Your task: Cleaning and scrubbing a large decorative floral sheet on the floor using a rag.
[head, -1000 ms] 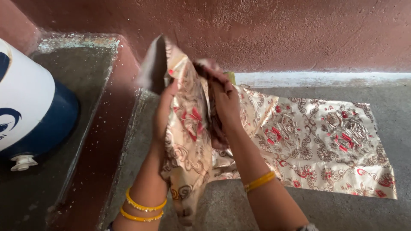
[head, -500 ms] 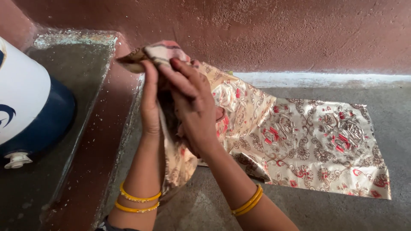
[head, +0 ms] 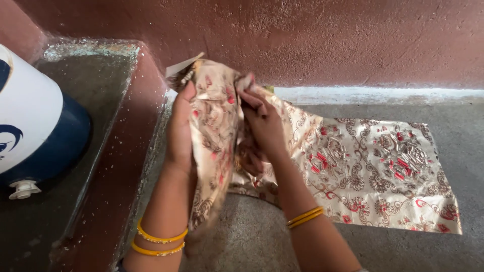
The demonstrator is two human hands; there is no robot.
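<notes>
I see my left hand (head: 180,132) and right hand (head: 263,125) raised at the centre of the frame, both closed on the bunched end of a shiny floral cloth (head: 373,166), whose far end lies spread on the grey floor (head: 454,121) at right, seemingly to keep it flat. The left palm stands upright with the thumb over the top fold; the right fingers curl into the folds, though how tightly I can't tell. A blue-and-white container (head: 35,136) sits at left.
</notes>
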